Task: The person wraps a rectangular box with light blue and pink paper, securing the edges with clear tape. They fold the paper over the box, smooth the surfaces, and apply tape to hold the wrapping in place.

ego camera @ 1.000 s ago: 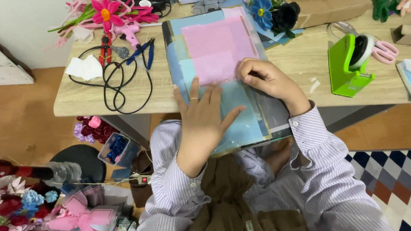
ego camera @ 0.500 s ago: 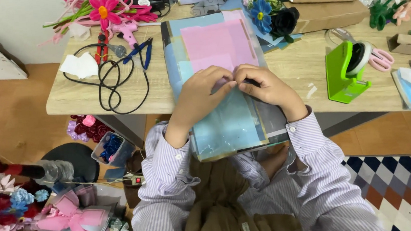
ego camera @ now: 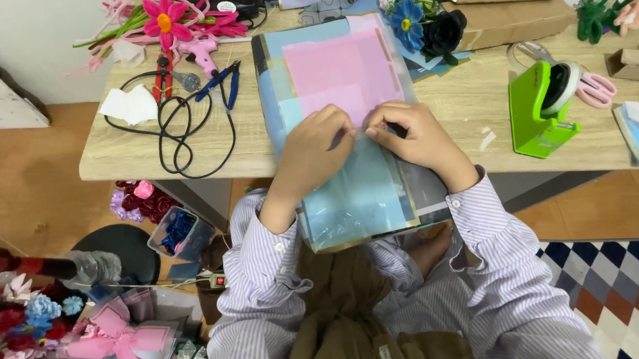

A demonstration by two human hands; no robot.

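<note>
Here the stack of coloured sheets [ego camera: 345, 124] lies on the wooden tabletop [ego camera: 143, 159] with its long axis running away from the person, far end toward the flowers and near end jutting past the tabletop's front edge over the lap. A pink sheet [ego camera: 341, 67] sits on top at the far half; pale blue sheets show below it.

The left hand [ego camera: 316, 151] and the right hand [ego camera: 415, 135] rest knuckles-up on the middle of the stack, fingertips meeting at the near edge of the pink sheet. The fingers of both hands are curled together, pinching at that edge, though the fingertips themselves are tucked under and hard to make out, so what exactly they grip is unclear. Both forearms in striped sleeves angle inward from the lap.

To the left lie a black cable [ego camera: 178, 126], blue-handled pliers [ego camera: 230, 80] and pink artificial flowers [ego camera: 163, 21]. To the right stand a green tape dispenser [ego camera: 538, 113] and pink scissors [ego camera: 595, 89]. The hands hide the stack's centre.
</note>
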